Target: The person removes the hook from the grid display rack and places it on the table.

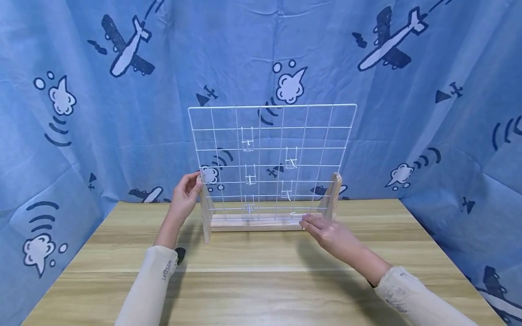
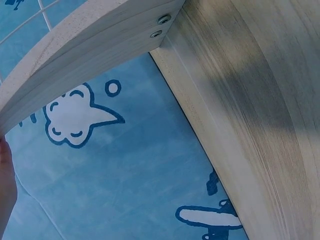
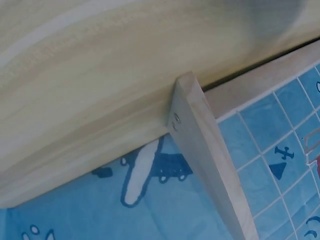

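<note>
A white wire grid panel [image 1: 272, 106] stands upright in a wooden stand [image 1: 261, 228]. My left hand [image 1: 185, 195] grips the top of the stand's left side piece [image 1: 205, 222], thumb in front; that side piece [image 2: 85, 50] crosses the left wrist view, with part of the hand [image 2: 6, 180] at its edge. Low on the grid's right, my right hand [image 1: 326, 233] pinches a white wire hook [image 1: 296, 214], partly hidden by the fingertips. Several similar hooks hang on the grid, including an upper left hook [image 1: 247, 144] and an upper right hook [image 1: 291, 163].
The stand's right side piece [image 1: 333, 199] rises just beyond my right hand; two screws show on its outer face in the right wrist view. The stand sits near the back of a wood-grain table [image 1: 261, 290]. Blue curtains [image 1: 261, 54] with airplane prints surround the table.
</note>
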Demonstrator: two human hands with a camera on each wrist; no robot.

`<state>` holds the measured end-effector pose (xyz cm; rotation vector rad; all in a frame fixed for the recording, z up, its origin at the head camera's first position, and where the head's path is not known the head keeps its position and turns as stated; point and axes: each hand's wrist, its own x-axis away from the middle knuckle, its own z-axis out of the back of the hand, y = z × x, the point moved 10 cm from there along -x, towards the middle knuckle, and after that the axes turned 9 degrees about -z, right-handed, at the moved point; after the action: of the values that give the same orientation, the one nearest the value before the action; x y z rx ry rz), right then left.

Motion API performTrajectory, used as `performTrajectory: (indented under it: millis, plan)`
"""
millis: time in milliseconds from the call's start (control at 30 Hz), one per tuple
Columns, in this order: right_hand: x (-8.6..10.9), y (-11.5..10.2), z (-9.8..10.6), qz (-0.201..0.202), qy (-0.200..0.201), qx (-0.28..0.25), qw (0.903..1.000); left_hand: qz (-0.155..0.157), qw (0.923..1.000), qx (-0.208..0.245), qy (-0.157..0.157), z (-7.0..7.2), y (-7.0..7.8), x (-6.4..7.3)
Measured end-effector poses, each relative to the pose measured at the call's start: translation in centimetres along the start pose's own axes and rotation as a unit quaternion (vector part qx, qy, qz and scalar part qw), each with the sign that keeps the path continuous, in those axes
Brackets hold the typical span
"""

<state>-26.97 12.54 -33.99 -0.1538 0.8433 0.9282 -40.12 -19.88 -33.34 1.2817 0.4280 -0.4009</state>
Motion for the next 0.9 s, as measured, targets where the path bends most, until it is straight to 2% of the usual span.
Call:
performTrajectory:
  millis: [300,533,633,900]
  plan:
    - [1.1,0.3,-2.3,-0.012,-0.092,0.019,0.9955,0.012,0.9999,0.006,-0.001,-0.1,0.0,0.1]
    - [1.9,1.3,-4.2,-0.046,-0.187,-0.001,0.9812,0.009,0.9999,0.013,-0.001,0.0,0.1,0.0]
    - [2.2,1.4,-4.7,-0.044,-0.198,-0.006,0.9791,0.012,0.9999,0.011,-0.001,0.0,0.0,0.0]
    - [2.6,1.4,-5.2,-0.027,-0.185,-0.013,0.9823,0.006,0.9999,0.01,0.002,0.0,0.2,0.1]
